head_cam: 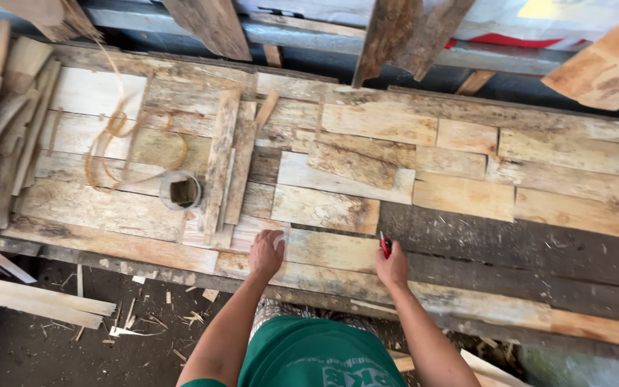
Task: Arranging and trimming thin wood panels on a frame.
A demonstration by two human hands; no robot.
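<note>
My left hand lies flat and open on the pale rough wooden slat at the table's near edge. My right grip is closed around a small red tool. The slat looks stiff, light, splintery; best held by its long edges.

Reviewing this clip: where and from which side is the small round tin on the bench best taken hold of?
Grip the small round tin by its rim, coming down from above with fingers across opposite walls. It stands upright, mouth open, and a long wood strip lies close on its right, so a side approach there looks cramped.
</note>
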